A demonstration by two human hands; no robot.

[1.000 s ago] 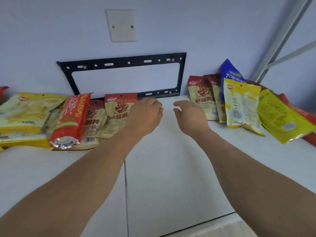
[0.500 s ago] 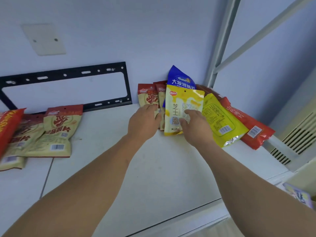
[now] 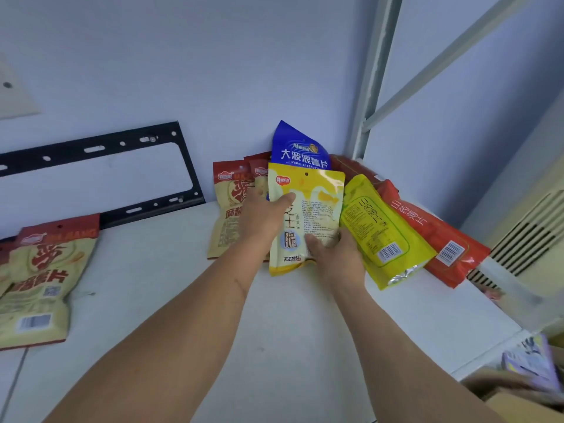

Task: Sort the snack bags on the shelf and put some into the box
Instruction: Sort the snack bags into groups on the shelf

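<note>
Both hands grip the yellow-and-white snack bag [image 3: 308, 215] standing on the shelf [image 3: 189, 300]: the left hand [image 3: 262, 218] pinches its left edge, the right hand [image 3: 332, 254] its lower right corner. Behind it leans a blue bag [image 3: 297, 148]; just right lies a yellow-green bag [image 3: 381, 230].

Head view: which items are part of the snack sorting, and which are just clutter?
Job:
yellow-white cheese bag, gripped by left hand and right hand
blue bag
yellow-green bag
red bag
tan-red bags
cardboard box

Clutter:
black wall bracket
vent grille
</note>
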